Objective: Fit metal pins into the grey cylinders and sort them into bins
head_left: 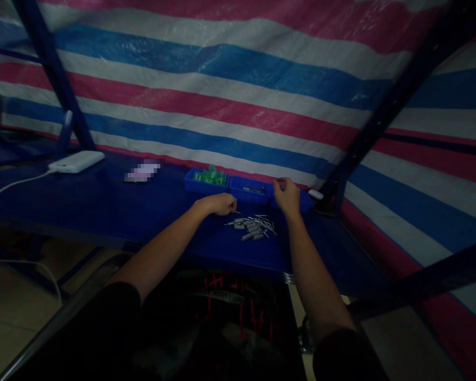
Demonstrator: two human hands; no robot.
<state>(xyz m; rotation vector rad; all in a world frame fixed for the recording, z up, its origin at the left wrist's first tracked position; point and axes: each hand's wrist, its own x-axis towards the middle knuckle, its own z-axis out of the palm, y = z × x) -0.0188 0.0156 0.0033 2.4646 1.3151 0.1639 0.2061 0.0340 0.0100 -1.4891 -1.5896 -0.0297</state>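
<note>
My left hand (223,204) is closed in a pinch, with the tip of a thin metal pin (237,212) showing past the fingers. Just to its right, a loose pile of thin metal pins (264,223) and short grey metal cylinders (252,232) lies on the blue table. My right hand (287,197) is over the rightmost blue bin (304,200), thumb and fingertips brought together; what they hold, if anything, cannot be made out. The middle blue bin (249,197) contains a few small metal pieces (254,189). Green pieces (210,175) fill the left blue bin (205,187).
A white power-bank-like box (77,162) with a cable lies on the left of the blue table (162,211), near a blurred-out pinkish item (143,171). A small white object (316,194) rests by the right blue frame post (337,185). Striped sheeting (222,95) hangs behind.
</note>
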